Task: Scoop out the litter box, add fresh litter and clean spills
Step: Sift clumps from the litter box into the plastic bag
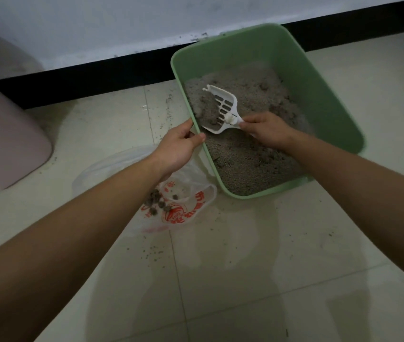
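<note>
A green litter box (324, 95) sits on the tiled floor near the wall, holding grey litter (245, 159) with clumps. My left hand (180, 146) grips the box's left rim. My right hand (267, 129) holds the handle of a white slotted scoop (223, 107), whose blade is tilted over the litter at the left side with litter and a clump in it. A clear plastic bag (183, 208) with red print lies on the floor just left of the box, with several dark clumps (156, 201) inside.
Loose litter grains (154, 253) are scattered over the tiles in front of the bag and along the black baseboard (97, 77). A pale pink container (3, 139) stands at the far left. Bare floor tiles fill the foreground.
</note>
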`<state>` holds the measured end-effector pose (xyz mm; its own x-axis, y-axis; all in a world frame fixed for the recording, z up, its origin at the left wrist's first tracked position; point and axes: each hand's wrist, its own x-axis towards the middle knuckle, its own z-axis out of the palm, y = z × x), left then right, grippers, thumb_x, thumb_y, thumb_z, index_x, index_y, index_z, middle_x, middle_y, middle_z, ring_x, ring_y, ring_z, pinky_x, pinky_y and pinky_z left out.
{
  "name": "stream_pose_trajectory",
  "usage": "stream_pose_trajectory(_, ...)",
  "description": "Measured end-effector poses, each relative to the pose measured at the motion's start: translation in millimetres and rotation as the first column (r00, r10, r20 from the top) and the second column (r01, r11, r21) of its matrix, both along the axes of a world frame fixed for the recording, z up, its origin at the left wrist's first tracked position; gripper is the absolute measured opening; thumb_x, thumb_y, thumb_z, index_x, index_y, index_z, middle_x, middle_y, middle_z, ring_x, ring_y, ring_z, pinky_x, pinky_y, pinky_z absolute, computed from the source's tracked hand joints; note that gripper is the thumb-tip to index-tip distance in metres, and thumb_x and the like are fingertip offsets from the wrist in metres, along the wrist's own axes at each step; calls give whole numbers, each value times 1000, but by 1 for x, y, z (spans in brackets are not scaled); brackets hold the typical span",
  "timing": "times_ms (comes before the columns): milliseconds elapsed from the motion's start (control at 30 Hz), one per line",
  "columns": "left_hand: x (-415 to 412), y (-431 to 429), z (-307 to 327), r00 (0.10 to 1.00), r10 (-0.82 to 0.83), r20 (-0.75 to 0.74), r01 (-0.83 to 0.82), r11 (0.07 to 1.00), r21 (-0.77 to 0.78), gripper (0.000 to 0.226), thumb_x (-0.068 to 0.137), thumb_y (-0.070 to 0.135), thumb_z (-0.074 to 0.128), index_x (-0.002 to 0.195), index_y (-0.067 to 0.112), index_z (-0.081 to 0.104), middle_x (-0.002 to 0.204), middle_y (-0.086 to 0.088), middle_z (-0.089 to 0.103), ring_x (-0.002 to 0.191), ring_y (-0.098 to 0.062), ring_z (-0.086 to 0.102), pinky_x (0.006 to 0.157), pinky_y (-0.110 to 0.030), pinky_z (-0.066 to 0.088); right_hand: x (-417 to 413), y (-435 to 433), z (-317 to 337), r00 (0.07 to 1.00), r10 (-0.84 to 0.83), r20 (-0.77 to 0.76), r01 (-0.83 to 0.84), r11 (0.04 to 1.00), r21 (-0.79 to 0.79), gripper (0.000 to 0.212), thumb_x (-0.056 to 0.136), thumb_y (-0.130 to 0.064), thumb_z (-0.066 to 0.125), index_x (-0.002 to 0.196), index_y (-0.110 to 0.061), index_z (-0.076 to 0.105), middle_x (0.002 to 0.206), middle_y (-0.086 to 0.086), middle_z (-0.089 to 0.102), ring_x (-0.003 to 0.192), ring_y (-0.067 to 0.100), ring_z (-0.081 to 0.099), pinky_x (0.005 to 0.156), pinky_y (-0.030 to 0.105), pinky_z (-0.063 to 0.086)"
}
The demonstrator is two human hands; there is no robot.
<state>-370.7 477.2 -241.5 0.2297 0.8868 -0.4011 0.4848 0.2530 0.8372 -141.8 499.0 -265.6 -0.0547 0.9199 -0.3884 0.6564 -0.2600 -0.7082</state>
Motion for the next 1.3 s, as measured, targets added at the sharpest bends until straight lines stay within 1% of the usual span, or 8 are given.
stream_pose_trajectory(100, 0, -2, 3, 1000, 7, 12, -6, 999, -36, 42, 101, 25, 49, 141, 38, 45, 105, 7, 59, 84, -4, 52, 66, -17, 40, 14, -15, 12, 993, -103, -60, 101, 994, -39, 22, 97, -26, 56, 115, -24, 69, 85, 7, 64, 63, 17, 49, 55, 25, 37)
stream_pose_trajectory(267, 2, -5, 10, 999, 37, 24, -34, 994, -101, 51, 102, 22, 49, 150, 30, 34, 140, -2, 51, 112, -18, 56, 67, -14, 39, 50, -32, 33, 954, -262, -147, 256, 965, -61, 28, 95, -28, 56, 73, -14, 67, 52, 4, 54, 39, 14, 44, 47, 27, 34)
stream_pose_trajectory(433, 8, -8, 17, 997, 76, 32, -72, 991, -111, 53, 103, 18, 47, 152, 26, 29, 142, -2, 49, 112, -17, 51, 63, -16, 38, 66, -43, 46, 963, -264, -59, 262, 964, -38, 31, 90, -36, 59, 78, -9, 68, 65, 19, 53, 53, 23, 46, 54, 31, 37)
stream_pose_trajectory(700, 10, -9, 19, 995, 98, 18, -95, 985, -141, 53, 102, 21, 47, 151, 30, 29, 132, 1, 53, 99, -18, 54, 70, -27, 42, 65, -40, 49, 974, -40, 225, 28, 998, 56, 29, 94, -37, 52, 92, -17, 74, 71, 9, 64, 55, 19, 50, 58, 29, 43)
stream_pose_trajectory(867, 9, -9, 19, 996, 83, 28, -79, 991, -103, 50, 103, 19, 46, 150, 28, 32, 121, 6, 53, 89, -8, 51, 65, -21, 39, 63, -24, 60, 765, 198, 613, -274, 961, 31, 37, 99, -44, 40, 118, -31, 69, 80, 2, 65, 73, 18, 59, 70, 33, 53)
stream_pose_trajectory(967, 10, -10, 18, 996, 75, 39, -71, 994, -80, 49, 103, 16, 45, 150, 23, 33, 117, 8, 52, 84, -2, 50, 64, -18, 38, 63, -14, 63, 621, 259, 740, -348, 937, -35, 39, 100, -48, 34, 127, -39, 61, 88, 1, 62, 80, 20, 57, 62, 29, 41)
stream_pose_trajectory(1133, 8, -7, 17, 997, 60, 42, -57, 996, -71, 39, 101, 14, 49, 138, 26, 49, 104, 12, 59, 81, 0, 51, 61, -15, 38, 47, 8, 55, 520, 277, 808, -411, 910, -47, 41, 101, -49, 31, 130, -39, 58, 87, 2, 62, 81, 18, 57, 62, 28, 41)
stream_pose_trajectory(1300, 7, -7, 16, 994, 63, 86, -57, 996, -71, 37, 101, 10, 48, 134, 27, 54, 105, 19, 60, 69, 15, 56, 62, -2, 45, 26, 25, 23, 641, 255, 724, -402, 915, 33, 41, 98, -50, 33, 108, -31, 68, 79, 3, 60, 77, 21, 57, 68, 31, 44)
